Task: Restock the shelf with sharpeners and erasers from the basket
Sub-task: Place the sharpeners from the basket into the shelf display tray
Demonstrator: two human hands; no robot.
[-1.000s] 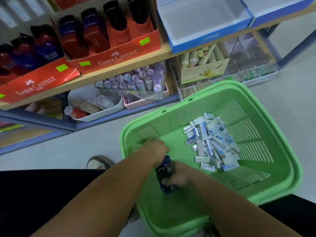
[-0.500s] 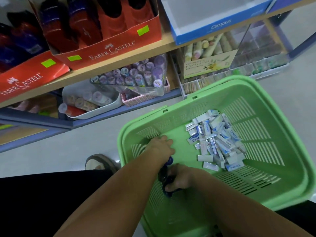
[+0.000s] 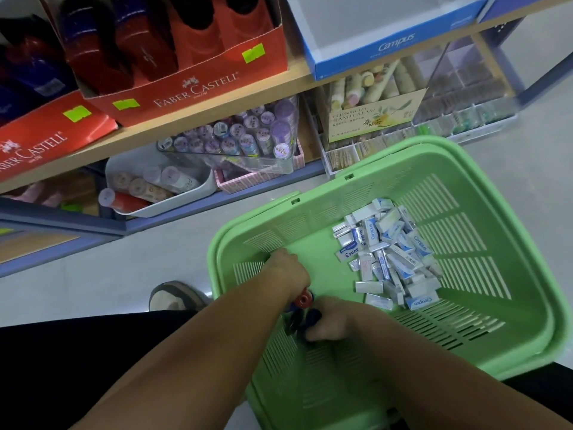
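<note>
Our right hand (image 3: 328, 321) curls round sharpeners (image 3: 311, 317); the left hand (image 3: 286, 270) we cannot tell. Overfull, some may drop among erasers (image 3: 387, 252) at two o'clock.

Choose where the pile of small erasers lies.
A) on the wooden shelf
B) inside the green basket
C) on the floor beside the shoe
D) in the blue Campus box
B: the erasers lie heaped on the bottom of the green basket.
</note>
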